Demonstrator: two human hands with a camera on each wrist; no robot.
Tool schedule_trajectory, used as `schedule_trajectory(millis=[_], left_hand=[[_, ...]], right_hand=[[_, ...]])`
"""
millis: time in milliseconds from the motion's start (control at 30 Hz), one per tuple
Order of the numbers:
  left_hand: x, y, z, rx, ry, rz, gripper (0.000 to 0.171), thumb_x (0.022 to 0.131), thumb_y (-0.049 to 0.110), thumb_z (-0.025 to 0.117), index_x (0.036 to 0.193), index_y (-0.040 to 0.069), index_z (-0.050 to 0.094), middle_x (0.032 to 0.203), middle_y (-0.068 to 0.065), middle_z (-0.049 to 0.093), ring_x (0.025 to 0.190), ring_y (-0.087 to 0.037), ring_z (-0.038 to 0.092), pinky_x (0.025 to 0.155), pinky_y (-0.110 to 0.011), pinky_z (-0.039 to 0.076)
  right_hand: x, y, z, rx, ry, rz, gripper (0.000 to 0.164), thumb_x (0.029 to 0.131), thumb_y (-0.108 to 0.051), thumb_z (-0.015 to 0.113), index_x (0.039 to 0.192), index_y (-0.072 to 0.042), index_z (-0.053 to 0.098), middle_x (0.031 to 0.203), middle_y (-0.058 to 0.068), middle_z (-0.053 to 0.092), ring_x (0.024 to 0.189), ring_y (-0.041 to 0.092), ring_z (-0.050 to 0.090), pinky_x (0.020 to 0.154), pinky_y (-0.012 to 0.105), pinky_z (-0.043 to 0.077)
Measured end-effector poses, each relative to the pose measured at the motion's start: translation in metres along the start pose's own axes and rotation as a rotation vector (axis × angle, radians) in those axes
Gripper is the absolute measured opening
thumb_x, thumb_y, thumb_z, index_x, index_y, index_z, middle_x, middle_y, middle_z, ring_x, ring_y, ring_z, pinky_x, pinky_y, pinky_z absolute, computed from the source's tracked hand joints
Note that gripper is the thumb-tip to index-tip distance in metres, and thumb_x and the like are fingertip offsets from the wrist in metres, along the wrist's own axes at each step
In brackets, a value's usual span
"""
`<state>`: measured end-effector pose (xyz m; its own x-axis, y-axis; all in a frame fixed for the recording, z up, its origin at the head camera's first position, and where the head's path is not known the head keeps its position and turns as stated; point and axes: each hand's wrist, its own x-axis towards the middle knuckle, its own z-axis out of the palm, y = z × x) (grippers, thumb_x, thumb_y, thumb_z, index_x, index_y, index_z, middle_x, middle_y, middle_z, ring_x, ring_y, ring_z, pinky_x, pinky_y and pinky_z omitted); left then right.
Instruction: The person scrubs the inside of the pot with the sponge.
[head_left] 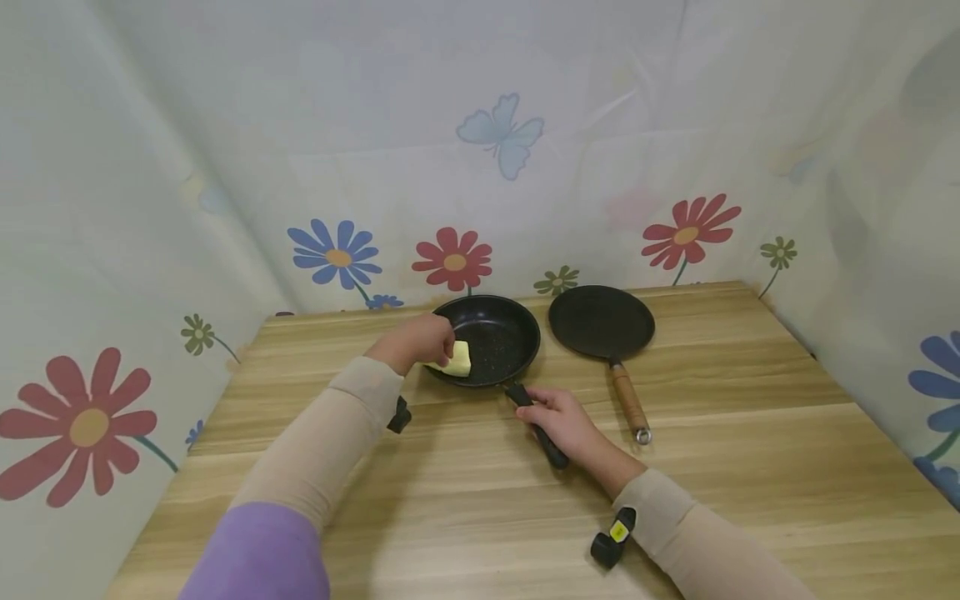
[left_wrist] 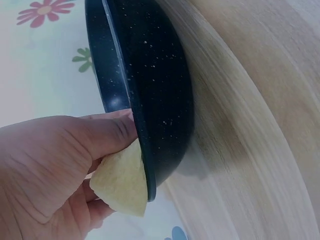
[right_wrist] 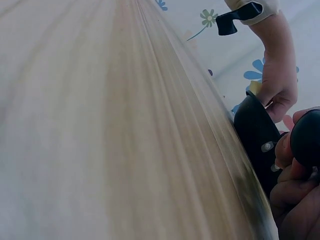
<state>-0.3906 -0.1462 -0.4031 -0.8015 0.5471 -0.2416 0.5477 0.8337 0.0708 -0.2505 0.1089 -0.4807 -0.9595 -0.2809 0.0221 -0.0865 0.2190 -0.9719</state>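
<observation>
A deep black frying pan (head_left: 498, 333) with pale specks stands near the back of the table. My left hand (head_left: 422, 340) is at its left rim and pinches a pale yellow cloth (head_left: 459, 360). The cloth lies over the rim, partly against the inner wall; in the left wrist view a fold of the cloth (left_wrist: 121, 180) hangs outside, beside the thumb. Some of my left fingertips are hidden behind the rim. My right hand (head_left: 561, 423) grips the pan's black handle (head_left: 550, 448), which points toward me and to the right.
A flat black griddle pan (head_left: 602, 321) lies to the right of the frying pan, its wooden handle (head_left: 628, 396) close to my right hand. The wood-grain table (head_left: 450, 517) meets a flower-printed curtain (head_left: 390, 167) at the back and sides. Black wrist cameras (head_left: 611, 542) hang at my sleeves.
</observation>
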Motion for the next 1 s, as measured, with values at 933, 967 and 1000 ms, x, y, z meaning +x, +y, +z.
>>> schedule_trajectory(millis=[933, 967, 1000], left_hand=[[0.012, -0.011, 0.009, 0.3, 0.223, -0.046, 0.009, 0.082, 0.016, 0.082, 0.077, 0.015, 0.075, 0.088, -0.002, 0.064, 0.087, -0.027, 0.058, 0.08, -0.042, 0.052], [0.013, -0.011, 0.009, 0.314, 0.238, -0.039, 0.009, 0.082, 0.015, 0.081, 0.076, 0.015, 0.074, 0.088, -0.003, 0.064, 0.086, -0.027, 0.058, 0.08, -0.042, 0.052], [0.013, -0.011, 0.009, 0.325, 0.25, -0.036, 0.01, 0.082, 0.014, 0.08, 0.075, 0.015, 0.073, 0.088, -0.003, 0.064, 0.086, -0.028, 0.058, 0.081, -0.042, 0.052]], right_hand=[[-0.002, 0.002, -0.003, -0.011, -0.054, -0.04, 0.03, 0.096, -0.011, 0.063, 0.117, 0.01, 0.067, 0.065, 0.002, 0.058, 0.058, 0.011, 0.05, 0.055, 0.021, 0.04], [-0.002, 0.003, -0.003, -0.008, -0.053, -0.039, 0.03, 0.096, -0.012, 0.062, 0.117, 0.009, 0.067, 0.065, 0.003, 0.058, 0.058, 0.012, 0.051, 0.055, 0.022, 0.04], [-0.002, 0.003, -0.003, -0.007, -0.052, -0.038, 0.03, 0.096, -0.012, 0.062, 0.117, 0.009, 0.067, 0.066, 0.004, 0.059, 0.058, 0.012, 0.05, 0.055, 0.022, 0.04]])
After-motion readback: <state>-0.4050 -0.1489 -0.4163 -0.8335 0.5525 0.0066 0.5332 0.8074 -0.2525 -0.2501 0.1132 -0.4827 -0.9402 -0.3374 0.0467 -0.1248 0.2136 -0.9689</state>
